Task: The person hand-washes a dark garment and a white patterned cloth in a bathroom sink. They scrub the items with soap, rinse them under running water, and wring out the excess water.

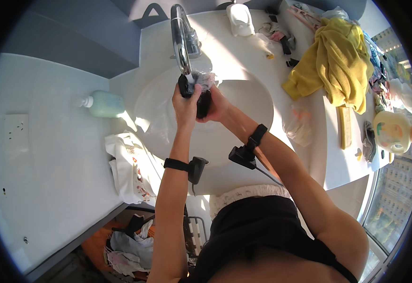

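Note:
Under the curved chrome faucet (180, 42), both my hands hold a black item (203, 104) above the white oval sink (262, 101). It looks soft, like a piece of dark cloth, but its exact kind is hard to make out. My left hand (185, 104) grips it from the left, thumb up. On the other side my right hand (218, 104) is closed around it, its fingers partly hidden. A clear, whitish patch (203, 80), either splashing water or thin film, covers its top. Black straps with small boxes sit on both forearms.
A pale green pump bottle (106, 104) stands left of the sink, with a white printed cloth (125, 165) below it. A white bottle (240, 20) is behind. On the right ledge lie a yellow sweater (340, 59), a wooden bar (345, 127) and a cream jug (391, 132).

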`<state>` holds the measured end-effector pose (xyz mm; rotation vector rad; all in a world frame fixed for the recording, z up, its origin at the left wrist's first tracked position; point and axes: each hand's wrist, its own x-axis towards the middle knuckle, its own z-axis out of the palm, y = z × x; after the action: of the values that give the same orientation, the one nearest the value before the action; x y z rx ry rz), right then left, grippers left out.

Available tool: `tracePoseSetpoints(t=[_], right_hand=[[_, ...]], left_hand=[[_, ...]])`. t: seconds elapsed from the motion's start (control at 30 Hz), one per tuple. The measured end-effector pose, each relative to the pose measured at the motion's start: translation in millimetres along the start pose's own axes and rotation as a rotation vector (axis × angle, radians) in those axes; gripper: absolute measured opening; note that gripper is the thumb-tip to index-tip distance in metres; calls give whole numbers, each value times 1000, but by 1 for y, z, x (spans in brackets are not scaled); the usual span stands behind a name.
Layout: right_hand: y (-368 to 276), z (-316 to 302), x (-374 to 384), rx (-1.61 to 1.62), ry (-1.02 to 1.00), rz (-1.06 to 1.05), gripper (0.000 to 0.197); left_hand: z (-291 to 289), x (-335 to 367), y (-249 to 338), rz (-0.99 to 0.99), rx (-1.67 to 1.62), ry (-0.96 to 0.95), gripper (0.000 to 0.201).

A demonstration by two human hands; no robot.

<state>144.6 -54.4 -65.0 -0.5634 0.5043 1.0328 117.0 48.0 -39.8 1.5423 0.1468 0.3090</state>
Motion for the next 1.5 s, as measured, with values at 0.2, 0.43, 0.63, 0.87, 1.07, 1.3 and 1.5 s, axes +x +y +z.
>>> tracePoseSetpoints(t=[0.2, 0.43, 0.63, 0.87, 1.07, 1.3, 1.5], right_hand=[[7, 0, 23, 167, 20, -207, 40], [-10, 26, -9, -99, 288, -556, 20], [-22, 21, -23, -191, 254, -546, 18], [-37, 19, -20, -366, 185, -441, 41], [-95, 11, -17, -1636, 402, -769, 54], [-99, 79, -25, -1827, 528, -916, 40], [-109, 92, 9, -2001, 598, -1054, 23]], left_hand=[[-1, -1, 12, -194, -159, 211, 36], [4, 3, 3, -424, -260, 409, 45], [14, -2, -3, -376, -545, 329, 53], [-8, 10, 1, -413, -480, 30, 44], [-13, 9, -4, -635, -490, 262, 43], [-2, 0, -19, -730, -307, 188, 54], [-4, -1, -21, -704, -244, 120, 48]])
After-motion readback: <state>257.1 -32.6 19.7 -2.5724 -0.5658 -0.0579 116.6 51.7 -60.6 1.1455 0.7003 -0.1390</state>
